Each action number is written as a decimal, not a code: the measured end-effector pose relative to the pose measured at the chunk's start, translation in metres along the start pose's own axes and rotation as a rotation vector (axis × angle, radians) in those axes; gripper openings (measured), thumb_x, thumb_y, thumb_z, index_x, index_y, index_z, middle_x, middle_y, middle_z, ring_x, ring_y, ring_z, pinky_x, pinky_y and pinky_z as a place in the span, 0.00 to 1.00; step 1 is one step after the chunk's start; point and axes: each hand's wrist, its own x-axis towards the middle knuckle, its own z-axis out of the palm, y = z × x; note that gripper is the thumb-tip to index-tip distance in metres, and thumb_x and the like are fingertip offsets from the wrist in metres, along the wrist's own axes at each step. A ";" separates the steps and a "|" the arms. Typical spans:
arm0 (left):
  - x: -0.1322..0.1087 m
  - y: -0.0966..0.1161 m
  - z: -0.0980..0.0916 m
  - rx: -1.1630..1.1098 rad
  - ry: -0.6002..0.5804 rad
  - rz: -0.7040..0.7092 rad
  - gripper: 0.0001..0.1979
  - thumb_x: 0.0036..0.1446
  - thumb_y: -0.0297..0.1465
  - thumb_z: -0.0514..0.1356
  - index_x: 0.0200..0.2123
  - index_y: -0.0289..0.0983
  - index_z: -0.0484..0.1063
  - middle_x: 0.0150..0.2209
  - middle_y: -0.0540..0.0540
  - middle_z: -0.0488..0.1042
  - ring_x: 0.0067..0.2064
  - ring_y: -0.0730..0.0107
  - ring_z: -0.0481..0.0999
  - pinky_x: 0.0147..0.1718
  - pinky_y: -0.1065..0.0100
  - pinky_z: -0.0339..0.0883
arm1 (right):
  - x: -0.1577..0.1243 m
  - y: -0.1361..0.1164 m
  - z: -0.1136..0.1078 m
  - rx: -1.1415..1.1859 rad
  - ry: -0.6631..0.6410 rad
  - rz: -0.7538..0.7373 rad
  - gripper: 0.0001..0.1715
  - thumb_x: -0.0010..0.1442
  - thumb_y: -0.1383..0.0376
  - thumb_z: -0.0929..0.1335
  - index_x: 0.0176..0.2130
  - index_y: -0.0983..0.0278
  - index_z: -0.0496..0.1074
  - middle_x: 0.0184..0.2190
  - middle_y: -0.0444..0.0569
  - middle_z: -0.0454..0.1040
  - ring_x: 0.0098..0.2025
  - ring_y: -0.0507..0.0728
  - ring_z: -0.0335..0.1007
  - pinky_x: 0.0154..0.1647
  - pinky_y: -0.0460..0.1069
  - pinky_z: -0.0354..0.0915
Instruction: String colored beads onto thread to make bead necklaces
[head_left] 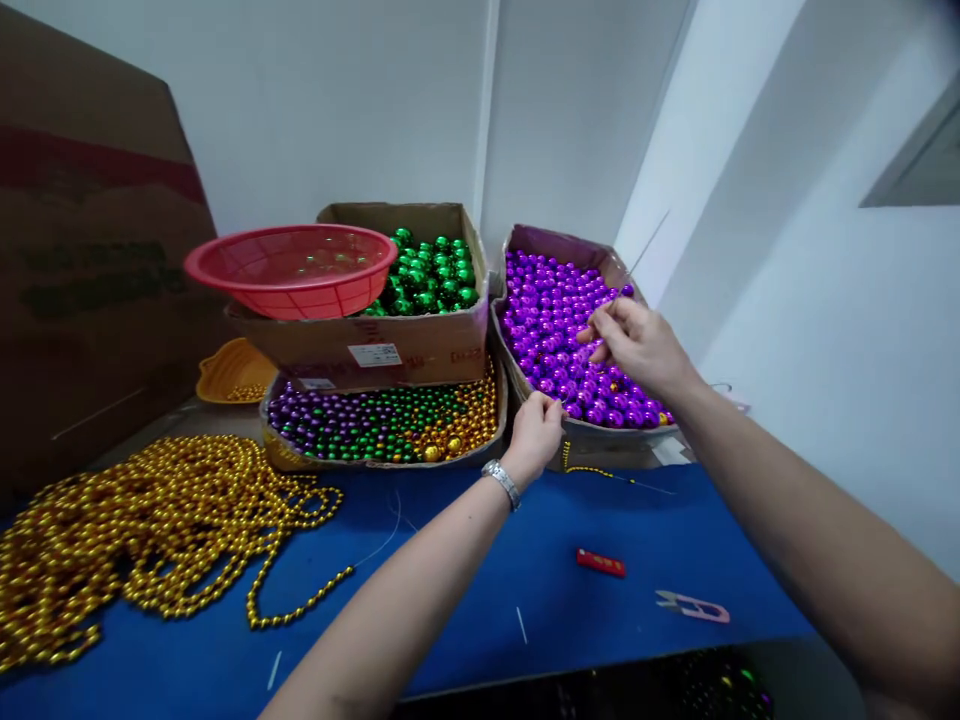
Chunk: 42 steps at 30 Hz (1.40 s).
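Observation:
My left hand (537, 430), with a silver watch (501, 483) on the wrist, is closed in a pinch at the front edge of the box of purple beads (555, 330). A short string of small gold beads (592, 470) hangs just below it onto the blue table. My right hand (630, 335) is over the purple beads, thumb and fingertips pinched together. A thin needle-like rod (649, 243) with a purple bead near its lower end rises behind the right hand. What exactly each pinch holds is too small to make out.
Long gold bead strands (165, 520) cover the table's left side. Green balls (431, 275) and a red basket (292, 270) sit above a tray of mixed beads (382, 425). A yellow basket (234, 375) is behind. Pink snips (694, 606) and a red item (600, 562) lie in front.

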 end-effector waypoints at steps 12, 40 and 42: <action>-0.015 0.045 0.021 -0.435 -0.216 -0.094 0.09 0.63 0.31 0.49 0.30 0.35 0.59 0.30 0.47 0.72 0.29 0.74 0.76 0.27 0.71 0.71 | 0.033 -0.028 -0.017 0.127 0.046 -0.034 0.11 0.65 0.59 0.62 0.37 0.66 0.66 0.27 0.44 0.72 0.20 0.44 0.70 0.16 0.38 0.61; -0.060 -0.027 -0.037 -0.227 -0.059 -0.088 0.12 0.57 0.39 0.55 0.28 0.36 0.60 0.23 0.53 0.66 0.22 0.76 0.70 0.21 0.75 0.66 | -0.005 -0.038 0.019 0.274 -0.212 0.024 0.13 0.66 0.57 0.59 0.37 0.62 0.65 0.23 0.42 0.71 0.18 0.46 0.68 0.15 0.39 0.61; -0.070 -0.038 -0.049 -0.198 -0.044 -0.113 0.13 0.56 0.41 0.55 0.29 0.37 0.60 0.24 0.53 0.68 0.23 0.76 0.70 0.22 0.74 0.66 | -0.019 -0.036 0.029 0.314 -0.261 0.060 0.13 0.65 0.56 0.60 0.37 0.61 0.65 0.21 0.40 0.69 0.17 0.45 0.66 0.15 0.39 0.60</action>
